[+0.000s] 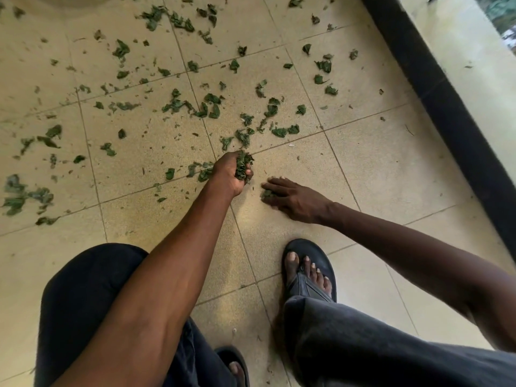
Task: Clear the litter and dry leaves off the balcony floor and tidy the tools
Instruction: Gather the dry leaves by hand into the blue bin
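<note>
left hand (pixel 231 174) grips a wad of leaves (pixel 243 166) just above the floor (pixel 377 169). right hand (pixel 293 196) flat, fingers straight, on one leaf (pixel 267 193). more leaves lie scattered over tiles.

You crouch on a beige tiled floor (pixel 377 169) with thin dark grout lines. Green leaf scraps (pixel 178 104) lie scattered across the tiles ahead and to your left, thickest near the middle, with fine crumbs among them. A dark kerb (pixel 446 107) borders the floor on the right. Your black sandal (pixel 321 258) rests flat on a tile.
</note>
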Demonstrator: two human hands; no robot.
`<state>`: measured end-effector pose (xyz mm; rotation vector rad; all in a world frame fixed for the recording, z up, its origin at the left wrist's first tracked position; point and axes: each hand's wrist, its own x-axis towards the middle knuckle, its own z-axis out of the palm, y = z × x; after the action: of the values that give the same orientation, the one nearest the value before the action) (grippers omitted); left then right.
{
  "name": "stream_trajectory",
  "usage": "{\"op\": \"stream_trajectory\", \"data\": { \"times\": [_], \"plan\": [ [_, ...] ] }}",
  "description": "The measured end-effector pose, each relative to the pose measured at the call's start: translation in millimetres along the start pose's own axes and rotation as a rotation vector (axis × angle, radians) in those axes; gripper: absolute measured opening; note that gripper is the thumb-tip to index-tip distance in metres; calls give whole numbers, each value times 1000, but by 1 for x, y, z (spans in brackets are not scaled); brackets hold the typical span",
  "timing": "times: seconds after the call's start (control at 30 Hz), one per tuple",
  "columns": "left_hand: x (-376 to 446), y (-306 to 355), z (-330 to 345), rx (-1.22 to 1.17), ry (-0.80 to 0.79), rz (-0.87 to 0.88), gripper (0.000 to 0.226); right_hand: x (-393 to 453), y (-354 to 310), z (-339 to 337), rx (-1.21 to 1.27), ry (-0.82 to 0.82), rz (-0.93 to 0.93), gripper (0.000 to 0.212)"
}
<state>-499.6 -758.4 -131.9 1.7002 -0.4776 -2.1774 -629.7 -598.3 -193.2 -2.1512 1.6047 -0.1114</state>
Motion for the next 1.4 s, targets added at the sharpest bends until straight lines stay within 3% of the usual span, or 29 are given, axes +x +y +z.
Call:
{"op": "stream_trajectory", "data": {
  "times": [0.2, 0.47, 0.57, 0.63, 0.7, 0.77, 0.83, 0.9, 1.0, 1.07, 1.17, 1.33, 1.4],
  "plan": [
    [-2, -10, 11, 37, -10, -18, 15, -24, 0, -10, -54, -176, 35, 65],
    [-1, -25, 21, 95, -44, -83, 15, -65, 6, -3, -93, 79, 33, 48],
    [-2, -32, 24, 148, -79, -125, 15, -65, 19, -5, -73, 176, 200, 43],
    [-3, -38, 27, 181, -95, -147, 15, -58, 28, -18, 158, 362, 484, 37],
    [-5, -43, 30, 197, -98, -151, 13, -47, 34, -42, 580, 639, 805, 33],
    [-6, -47, 34, 193, -97, -136, 16, -33, 27, -65, 1129, 813, 918, 29],
    [-7, -48, 39, 174, -96, -100, 16, -15, 7, -81, 1432, 813, 898, 25],
    [-4, -49, 43, 163, -80, -62, 14, 6, -21, -88, 1276, 724, 849, 27],
    [2, -50, 42, 101, -73, -16, 17, 30, -57, -87, 779, 509, 744, 45],
    [2, -45, 38, -14, -115, -36, 32, 41, -66, -82, 619, 457, 661, 49],
    [1, -31, 34, -73, -165, -106, 55, 48, -67, -74, 473, 556, 578, 30],
    [2, -22, 34, 7, -212, -67, 28, 58, -63, -85, 388, 796, 712, 22],
    [1, -15, 33, -6, -161, -61, 30, 64, -49, -91, 339, 676, 688, 15]
  ]
}}
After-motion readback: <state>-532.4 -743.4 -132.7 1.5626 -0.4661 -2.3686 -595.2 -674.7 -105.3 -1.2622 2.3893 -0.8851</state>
